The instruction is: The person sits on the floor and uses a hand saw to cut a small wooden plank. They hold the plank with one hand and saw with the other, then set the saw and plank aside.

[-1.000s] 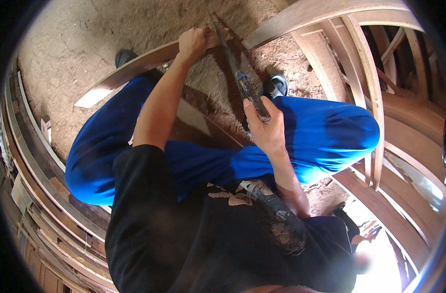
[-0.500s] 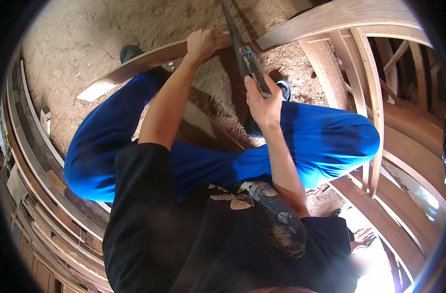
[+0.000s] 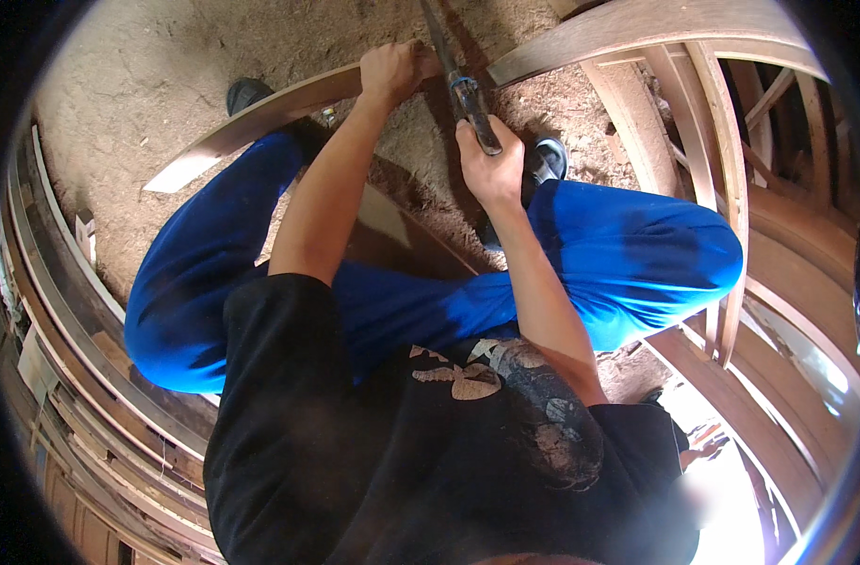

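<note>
My right hand point(image 3: 494, 171) is closed around the dark handle of a handsaw point(image 3: 464, 92). Its narrow dark blade points away from me, up to the top edge of the view. My left hand point(image 3: 389, 72) grips a long wooden board point(image 3: 279, 109) close to its right end, with the fingers wrapped over it. That end lies just left of the saw; whether the teeth touch the wood I cannot tell. The board slants down to the left, passing over my left foot and in front of my left knee.
A wooden frame point(image 3: 637, 26) with several slats stands at the right, beside my right knee. Long planks point(image 3: 81, 311) are stacked along the left. Another board point(image 3: 406, 231) lies between my legs on the dirt floor point(image 3: 166, 66). My shoes rest on that floor.
My right hand and the saw have moved a little left and away from me. The saw now stands nearer the held board's end. My left hand keeps its grip.
</note>
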### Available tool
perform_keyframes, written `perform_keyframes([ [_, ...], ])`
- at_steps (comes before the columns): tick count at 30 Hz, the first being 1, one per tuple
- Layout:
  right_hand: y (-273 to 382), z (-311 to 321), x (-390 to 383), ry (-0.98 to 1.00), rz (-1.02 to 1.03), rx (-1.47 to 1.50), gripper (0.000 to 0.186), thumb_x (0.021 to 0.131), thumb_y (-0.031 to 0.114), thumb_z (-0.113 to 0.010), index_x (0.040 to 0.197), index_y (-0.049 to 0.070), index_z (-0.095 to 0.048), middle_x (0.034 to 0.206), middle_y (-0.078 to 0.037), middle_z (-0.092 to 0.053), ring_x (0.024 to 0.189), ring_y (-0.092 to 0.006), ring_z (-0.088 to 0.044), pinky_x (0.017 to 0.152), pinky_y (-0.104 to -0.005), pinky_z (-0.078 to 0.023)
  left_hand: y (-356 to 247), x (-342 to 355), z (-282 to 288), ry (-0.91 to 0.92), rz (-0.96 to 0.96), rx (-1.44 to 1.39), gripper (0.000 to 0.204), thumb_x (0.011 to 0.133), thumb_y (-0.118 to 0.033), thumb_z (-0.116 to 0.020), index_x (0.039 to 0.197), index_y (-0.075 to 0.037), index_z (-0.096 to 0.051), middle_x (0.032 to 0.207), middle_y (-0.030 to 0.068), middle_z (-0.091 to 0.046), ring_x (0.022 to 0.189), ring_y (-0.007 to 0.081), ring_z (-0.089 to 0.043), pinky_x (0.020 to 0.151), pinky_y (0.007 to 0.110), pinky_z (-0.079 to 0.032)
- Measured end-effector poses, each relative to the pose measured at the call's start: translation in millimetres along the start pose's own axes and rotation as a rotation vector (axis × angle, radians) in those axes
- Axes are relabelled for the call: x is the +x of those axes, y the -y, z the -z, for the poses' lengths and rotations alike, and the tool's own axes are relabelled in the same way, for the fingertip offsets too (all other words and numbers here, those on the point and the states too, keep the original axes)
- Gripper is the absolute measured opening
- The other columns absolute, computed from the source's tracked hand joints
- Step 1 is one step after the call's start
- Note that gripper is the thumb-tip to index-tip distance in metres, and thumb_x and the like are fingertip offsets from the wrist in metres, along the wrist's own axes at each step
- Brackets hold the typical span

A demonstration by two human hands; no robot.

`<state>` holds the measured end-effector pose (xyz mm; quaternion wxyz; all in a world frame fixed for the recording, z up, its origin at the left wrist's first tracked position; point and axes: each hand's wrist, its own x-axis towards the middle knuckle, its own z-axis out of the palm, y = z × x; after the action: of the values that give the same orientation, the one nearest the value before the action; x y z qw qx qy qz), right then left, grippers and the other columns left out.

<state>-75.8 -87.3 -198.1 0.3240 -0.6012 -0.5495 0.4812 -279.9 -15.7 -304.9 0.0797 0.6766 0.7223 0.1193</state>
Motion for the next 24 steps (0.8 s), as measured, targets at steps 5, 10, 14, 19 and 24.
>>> perform_keyframes([
  [5,-3,0,2,-0.007,0.04,-0.012,0.026,0.084,0.018,-0.069,0.075,-0.003,-0.057,0.064,-0.019,-0.059,0.057,-0.0201,-0.056,0.058,-0.0381,-0.047,-4,2,2,0.004,-0.007,-0.005,0.025,0.084,-0.026,-0.062,0.106,-0.017,-0.071,0.081,0.016,-0.072,0.075,0.0361,-0.071,0.065,0.048,-0.056],
  [10,6,5,-9,0.012,0.026,-0.059,0.025,0.085,0.018,-0.069,0.076,-0.003,-0.058,0.065,-0.019,-0.06,0.057,-0.0236,-0.058,0.06,-0.039,-0.048,7,10,-2,0.183,0.049,0.115,0.037,0.081,-0.028,-0.07,0.118,-0.02,-0.068,0.089,0.0154,-0.073,0.085,0.0356,-0.071,0.072,0.048,-0.057],
  [14,11,14,-25,0.025,-0.014,-0.027,0.024,0.086,0.018,-0.069,0.078,-0.002,-0.06,0.065,-0.02,-0.059,0.056,-0.0235,-0.058,0.06,-0.0392,-0.048,5,9,-4,0.138,0.044,0.078,0.034,0.084,-0.023,-0.065,0.118,-0.02,-0.068,0.091,0.0163,-0.072,0.085,0.0358,-0.071,0.073,0.048,-0.057],
  [19,17,16,-21,0.047,-0.039,-0.06,0.024,0.086,0.019,-0.068,0.078,-0.003,-0.059,0.066,-0.021,-0.059,0.057,-0.0233,-0.058,0.059,-0.0397,-0.047,5,10,-3,0.109,0.027,0.019,0.033,0.086,-0.019,-0.061,0.118,-0.019,-0.068,0.09,0.0162,-0.072,0.086,0.0365,-0.07,0.074,0.049,-0.056],
  [24,17,16,-21,0.03,-0.007,-0.062,0.026,0.086,0.02,-0.068,0.078,-0.003,-0.059,0.067,-0.023,-0.059,0.056,-0.0273,-0.057,0.059,-0.0405,-0.047,8,10,-3,0.059,0.0,0.024,0.031,0.085,-0.021,-0.062,0.116,-0.018,-0.069,0.089,0.016,-0.072,0.087,0.0373,-0.07,0.074,0.049,-0.056],
])
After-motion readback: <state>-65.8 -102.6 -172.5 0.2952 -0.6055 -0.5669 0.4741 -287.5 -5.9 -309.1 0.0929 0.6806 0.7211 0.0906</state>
